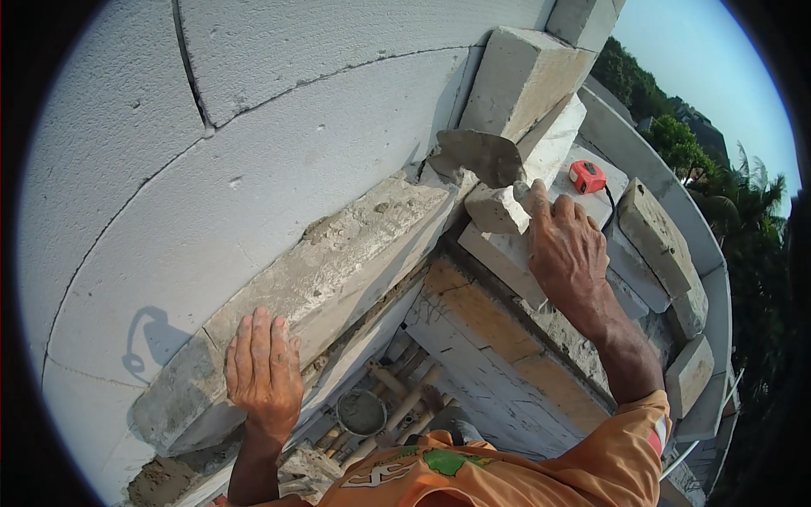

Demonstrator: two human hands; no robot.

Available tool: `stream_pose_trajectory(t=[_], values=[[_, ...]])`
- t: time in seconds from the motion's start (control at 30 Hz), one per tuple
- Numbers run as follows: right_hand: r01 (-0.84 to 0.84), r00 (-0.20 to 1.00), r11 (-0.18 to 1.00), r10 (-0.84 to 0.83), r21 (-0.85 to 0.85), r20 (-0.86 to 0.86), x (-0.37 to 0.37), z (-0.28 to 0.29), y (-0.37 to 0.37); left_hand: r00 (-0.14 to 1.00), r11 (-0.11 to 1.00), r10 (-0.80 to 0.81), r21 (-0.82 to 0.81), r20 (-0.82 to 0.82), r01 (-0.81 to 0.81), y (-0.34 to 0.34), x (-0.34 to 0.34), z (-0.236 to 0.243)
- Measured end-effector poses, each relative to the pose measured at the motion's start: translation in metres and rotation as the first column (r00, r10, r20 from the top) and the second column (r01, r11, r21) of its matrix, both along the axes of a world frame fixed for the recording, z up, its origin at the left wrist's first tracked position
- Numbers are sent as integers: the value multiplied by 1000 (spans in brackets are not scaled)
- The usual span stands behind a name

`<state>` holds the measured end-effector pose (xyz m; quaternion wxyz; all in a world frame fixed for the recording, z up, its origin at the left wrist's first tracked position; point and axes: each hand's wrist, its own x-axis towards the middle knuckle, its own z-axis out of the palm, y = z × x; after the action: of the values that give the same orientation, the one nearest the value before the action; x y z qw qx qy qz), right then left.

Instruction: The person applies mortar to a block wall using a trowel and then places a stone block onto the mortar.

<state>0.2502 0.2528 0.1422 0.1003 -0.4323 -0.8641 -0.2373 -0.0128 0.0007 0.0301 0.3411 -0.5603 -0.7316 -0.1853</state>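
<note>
My left hand [262, 363] lies open, fingers extended, on a long concrete-grey ledge [355, 249] with rough mortar on it, running along a white block wall [279, 160]. My right hand [566, 249] reaches to the upper middle, fingers curled beside a broken chunk of pale block [494, 209]; what they grip is partly hidden. A dark trowel blade [473, 154] lies just beyond that chunk, against stacked blocks [515, 76]. A red tape measure [587, 176] sits on a block to the right of my right hand.
Loose blocks [655, 237] line the right side inside a curved parapet [705, 270]. Between the ledges is a drop showing wooden poles [422, 389], a bucket of grey mix [361, 411] and a brownish board [481, 329]. Trees [684, 148] stand beyond.
</note>
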Motion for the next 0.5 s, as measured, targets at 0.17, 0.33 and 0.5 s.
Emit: stream_pose_trajectory(t=[0.17, 0.33, 0.5], values=[[3, 1000, 999, -3, -32, 1, -3, 5, -1, 1000, 1000, 1, 0, 24, -1, -1, -1, -5], [23, 1000, 997, -23, -78, 4, -4, -8, 6, 1000, 1000, -11, -3, -24, 11, 2, -1, -2], [-32, 999, 997, 31, -71, -22, -4, -2, 4, 999, 999, -32, 2, -42, 32, 2, 0, -4]])
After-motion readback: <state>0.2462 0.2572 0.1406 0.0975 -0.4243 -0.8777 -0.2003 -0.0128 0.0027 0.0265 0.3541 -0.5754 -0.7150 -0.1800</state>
